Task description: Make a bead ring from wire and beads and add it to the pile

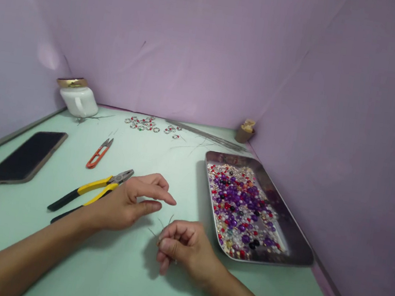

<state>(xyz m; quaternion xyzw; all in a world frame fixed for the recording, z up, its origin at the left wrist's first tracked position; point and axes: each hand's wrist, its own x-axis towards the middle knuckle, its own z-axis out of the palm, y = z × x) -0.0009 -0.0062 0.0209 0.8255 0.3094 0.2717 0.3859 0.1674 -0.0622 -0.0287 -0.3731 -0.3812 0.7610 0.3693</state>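
Note:
My right hand (183, 246) rests on the pale green table (128, 275), fingers pinched on a thin bent wire (167, 222) whose ends stick up above the knuckles. My left hand (134, 203) hovers just left of it, thumb and forefinger stretched out toward the wire, holding nothing. Yellow-handled pliers (92, 189) lie right behind the left wrist. A metal tray (295, 240) full of purple, red, pearl and black beads (240, 208) lies to the right of my right hand.
Orange thread snips (98, 153) lie behind the pliers, a dark phone (25, 157) at the left. At the back are a white jar (78, 98), several finished bead rings (144, 123), a bundle of straight wires (209, 137) and a small brown cup (246, 131). Purple walls enclose the table.

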